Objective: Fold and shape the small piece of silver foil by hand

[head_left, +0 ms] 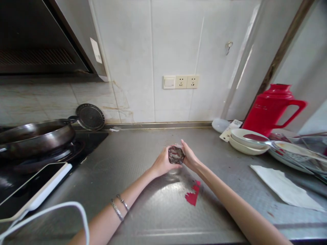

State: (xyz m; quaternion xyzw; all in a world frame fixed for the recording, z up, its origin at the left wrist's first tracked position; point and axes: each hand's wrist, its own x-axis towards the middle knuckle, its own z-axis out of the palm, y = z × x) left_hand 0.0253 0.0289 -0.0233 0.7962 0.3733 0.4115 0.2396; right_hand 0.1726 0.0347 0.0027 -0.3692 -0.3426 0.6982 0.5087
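Above the middle of the steel counter (122,163), both hands are around a small clear jar-like container (176,155), seen from above, with dark brown, shiny contents; its exact kind cannot be made out. Closed around its left side is my left hand (163,162), thumb along the near edge. My right hand (188,154) grips the right side, one finger pointing up and away. A torn red scrap (193,194) lies on the counter just below the hands. The container's lower part is hidden by the fingers.
At left, a frying pan (38,139) sits on the stove beside a phone (33,190) with a white cable (74,204). At right are a red thermos (270,109), stacked bowls (249,141), utensils and a white napkin (286,187). A range hood (46,37) overhangs the left.
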